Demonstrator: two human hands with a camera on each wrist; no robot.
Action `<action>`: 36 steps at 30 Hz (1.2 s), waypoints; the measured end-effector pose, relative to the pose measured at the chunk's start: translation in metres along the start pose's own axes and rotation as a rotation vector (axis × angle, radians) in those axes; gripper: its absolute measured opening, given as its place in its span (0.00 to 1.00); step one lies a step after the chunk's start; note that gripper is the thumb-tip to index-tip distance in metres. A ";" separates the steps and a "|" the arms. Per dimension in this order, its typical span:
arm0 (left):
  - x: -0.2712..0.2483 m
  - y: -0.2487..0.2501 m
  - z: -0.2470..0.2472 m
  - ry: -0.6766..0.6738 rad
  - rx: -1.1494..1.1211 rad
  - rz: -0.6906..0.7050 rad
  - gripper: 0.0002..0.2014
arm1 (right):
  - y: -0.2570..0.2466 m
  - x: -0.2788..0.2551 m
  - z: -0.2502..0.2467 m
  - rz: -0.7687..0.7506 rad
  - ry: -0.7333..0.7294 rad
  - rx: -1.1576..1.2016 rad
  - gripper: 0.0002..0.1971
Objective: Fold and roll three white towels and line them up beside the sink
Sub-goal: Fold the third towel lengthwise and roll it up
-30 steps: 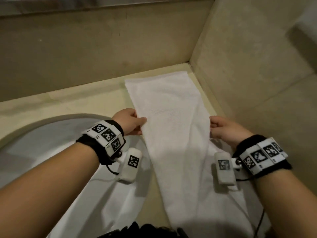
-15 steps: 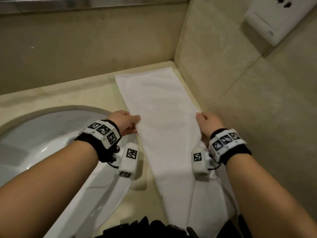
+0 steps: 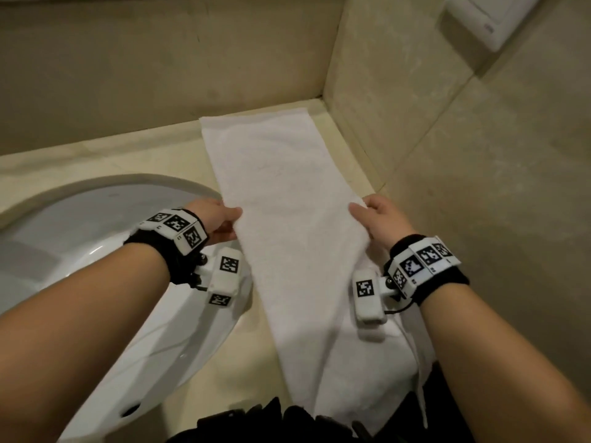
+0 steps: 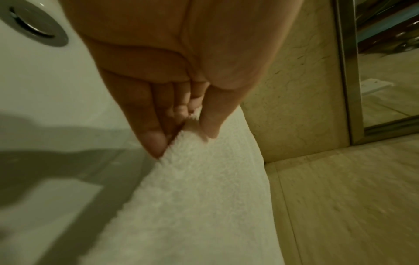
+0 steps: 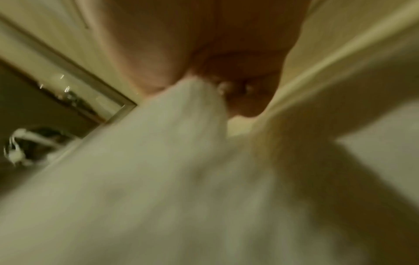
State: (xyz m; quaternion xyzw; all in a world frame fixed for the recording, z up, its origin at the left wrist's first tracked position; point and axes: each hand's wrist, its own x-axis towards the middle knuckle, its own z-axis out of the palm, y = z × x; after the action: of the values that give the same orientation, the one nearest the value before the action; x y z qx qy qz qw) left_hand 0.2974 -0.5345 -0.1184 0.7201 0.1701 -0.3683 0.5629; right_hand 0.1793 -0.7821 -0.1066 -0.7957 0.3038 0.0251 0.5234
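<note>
Head view: right hand [image 3: 380, 219] shifted outward, towel [image 3: 287, 219] unchanged, both hands pinching

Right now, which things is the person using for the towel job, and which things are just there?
Used for the job:
- white towel, laid long on the counter
- left hand, pinching the towel's left edge
- right hand, pinching its right edge
- sink, beside the towel

Just there:
- wall plate
- sink drain
- mirror

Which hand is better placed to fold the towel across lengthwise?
Probably the right hand: it pinches the towel edge by the side wall, with open counter to swing across. The left hand pinches the sink-side edge.
</note>
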 end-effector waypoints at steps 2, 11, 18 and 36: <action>-0.006 -0.003 0.005 -0.013 -0.012 -0.025 0.10 | 0.007 0.004 -0.010 0.074 0.158 -0.362 0.10; -0.028 -0.028 0.016 -0.117 0.046 -0.015 0.09 | 0.025 -0.034 -0.022 0.114 -0.135 0.426 0.24; -0.045 -0.043 0.021 -0.203 0.005 -0.037 0.04 | 0.025 -0.053 -0.018 -0.066 -0.222 0.260 0.07; -0.074 -0.071 0.019 -0.216 0.082 -0.004 0.03 | 0.066 -0.093 -0.021 -0.148 -0.305 0.040 0.16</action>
State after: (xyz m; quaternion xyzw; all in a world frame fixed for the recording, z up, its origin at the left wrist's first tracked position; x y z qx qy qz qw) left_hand 0.1945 -0.5183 -0.1154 0.6983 0.0947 -0.4514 0.5474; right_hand 0.0638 -0.7753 -0.1179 -0.7922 0.1619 0.1010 0.5797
